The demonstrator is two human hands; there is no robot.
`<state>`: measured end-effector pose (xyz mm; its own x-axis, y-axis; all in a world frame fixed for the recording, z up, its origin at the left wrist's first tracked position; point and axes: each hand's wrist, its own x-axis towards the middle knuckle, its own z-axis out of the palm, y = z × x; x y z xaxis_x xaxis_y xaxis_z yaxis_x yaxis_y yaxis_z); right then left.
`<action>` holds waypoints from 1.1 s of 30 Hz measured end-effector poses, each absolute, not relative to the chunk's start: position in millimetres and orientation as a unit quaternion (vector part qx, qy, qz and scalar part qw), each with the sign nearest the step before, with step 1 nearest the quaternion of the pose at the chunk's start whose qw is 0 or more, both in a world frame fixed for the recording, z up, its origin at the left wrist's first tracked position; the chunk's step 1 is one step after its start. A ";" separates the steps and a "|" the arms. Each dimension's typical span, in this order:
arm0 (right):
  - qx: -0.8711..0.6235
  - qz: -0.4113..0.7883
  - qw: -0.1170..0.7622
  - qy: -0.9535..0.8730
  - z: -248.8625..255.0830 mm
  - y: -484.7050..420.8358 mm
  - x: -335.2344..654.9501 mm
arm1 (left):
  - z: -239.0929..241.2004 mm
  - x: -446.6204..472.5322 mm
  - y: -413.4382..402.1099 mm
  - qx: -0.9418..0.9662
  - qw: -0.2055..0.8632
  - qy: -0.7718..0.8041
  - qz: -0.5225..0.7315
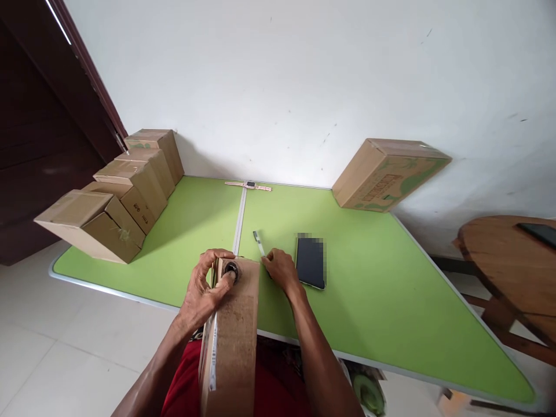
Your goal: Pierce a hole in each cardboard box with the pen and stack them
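Observation:
A tall, narrow cardboard box (237, 347) stands in front of me at the table's near edge. My left hand (208, 284) grips its top end, with the thumb pressed on a small dark ring-shaped thing (230, 267) there. I cannot tell whether the ring is a roll of tape. Just right of the box, my right hand (281, 267) has its fingers pinched at the near end of a white pen with a dark tip (258, 238). The pen points away from me over the green table (369, 301).
Several cardboard boxes (130, 200) line the table's left side. Another printed box (391, 174) leans by the wall at the back right. A dark tablet-like thing (311, 262) lies right of my right hand. A watch (250, 185) lies at the back edge. A wooden table (512, 260) stands right.

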<state>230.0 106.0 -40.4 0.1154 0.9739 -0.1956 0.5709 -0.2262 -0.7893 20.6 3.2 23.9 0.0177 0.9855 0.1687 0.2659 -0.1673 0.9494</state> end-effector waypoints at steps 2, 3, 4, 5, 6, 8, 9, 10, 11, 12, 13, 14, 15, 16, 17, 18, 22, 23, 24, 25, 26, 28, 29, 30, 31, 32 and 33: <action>-0.660 0.404 0.326 -0.543 -35.6 101.5 234.4 | 21.7 18.1 0.8 0.623 0.385 0.501 0.461; -0.643 0.419 0.357 -0.532 -30.7 96.8 236.8 | 20.5 16.7 -0.5 0.638 0.385 0.488 0.454; -0.628 0.427 0.390 -0.520 -24.0 90.4 238.8 | 19.5 15.5 -1.6 0.652 0.385 0.475 0.448; -0.609 0.434 0.433 -0.503 -15.9 82.5 239.8 | 18.5 14.4 -2.3 0.663 0.386 0.464 0.443; -0.577 0.445 0.487 -0.481 -6.8 73.1 239.5 | 17.7 13.8 -2.7 0.670 0.387 0.456 0.440; -0.478 0.485 0.593 -0.429 11.5 51.2 233.9 | 16.6 13.6 -1.9 0.678 0.393 0.443 0.436; -0.422 0.509 0.631 -0.406 19.3 39.5 228.9 | 16.2 14.0 -1.0 0.682 0.396 0.437 0.433; -0.373 0.527 0.656 -0.391 25.2 28.0 222.8 | 15.9 14.5 0.0 0.687 0.398 0.430 0.431; -0.344 0.537 0.666 -0.388 28.8 17.2 216.2 | 15.6 15.0 1.0 0.691 0.399 0.423 0.429; -0.340 0.535 0.664 -0.397 30.3 7.6 209.6 | 15.3 15.4 1.9 0.693 0.402 0.417 0.429; -0.347 0.525 0.662 -0.408 29.6 -0.5 203.4 | 15.0 15.5 2.5 0.693 0.406 0.413 0.431; -0.358 0.512 0.660 -0.418 27.5 -6.7 198.2 | 14.7 15.3 2.8 0.688 0.412 0.411 0.433; -0.370 0.499 0.657 -0.427 24.6 -11.2 194.1 | 14.5 14.9 2.8 0.681 0.422 0.413 0.434; -0.381 0.489 0.654 -0.434 21.5 -14.0 191.1 | 14.3 14.3 2.6 0.672 0.433 0.417 0.434; -0.388 0.482 0.649 -0.442 19.0 -15.5 189.2 | 14.3 13.7 2.1 0.662 0.442 0.421 0.434; -0.393 0.475 0.645 -0.451 17.3 -16.0 188.2 | 14.4 13.3 1.6 0.655 0.449 0.425 0.435; -0.398 0.453 0.626 -0.494 20.1 -15.0 189.7 | 16.2 14.8 0.0 0.648 0.447 0.436 0.437; -0.399 0.447 0.621 -0.505 21.9 -15.0 190.5 | 16.8 15.8 0.0 0.648 0.444 0.440 0.435; -0.400 0.442 0.616 -0.515 23.4 -15.0 191.4 | 17.2 16.8 0.1 0.648 0.441 0.445 0.434; -0.402 0.438 0.610 -0.524 24.4 -15.1 192.4 | 17.4 17.7 0.3 0.648 0.437 0.449 0.433; -0.404 0.434 0.605 -0.531 24.8 -15.3 193.4 | 17.4 18.4 0.6 0.649 0.434 0.452 0.432; -0.409 0.433 0.591 -0.544 24.0 -15.5 195.7 | 16.6 18.8 1.3 0.653 0.426 0.453 0.432; -0.412 0.433 0.583 -0.550 22.9 -15.5 197.1 | 15.9 18.6 1.6 0.656 0.423 0.452 0.431; -0.415 0.435 0.575 -0.555 21.5 -15.5 198.6 | 15.0 18.2 1.8 0.658 0.420 0.451 0.432; -0.417 0.435 0.570 -0.558 20.2 -15.4 200.3 | 14.1 17.7 2.1 0.660 0.418 0.450 0.432; -0.418 0.436 0.570 -0.557 19.0 -14.9 202.1 | 13.2 17.1 2.3 0.661 0.416 0.449 0.433; -0.417 0.436 0.575 -0.552 18.1 -13.9 203.9 | 12.5 16.6 2.5 0.662 0.417 0.447 0.434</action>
<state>203.9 -13.9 18.1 0.0100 0.9626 0.2707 -0.0416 0.2709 -0.9617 16.6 2.5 12.5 0.2228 0.9539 0.2012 0.2302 -0.2520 0.9400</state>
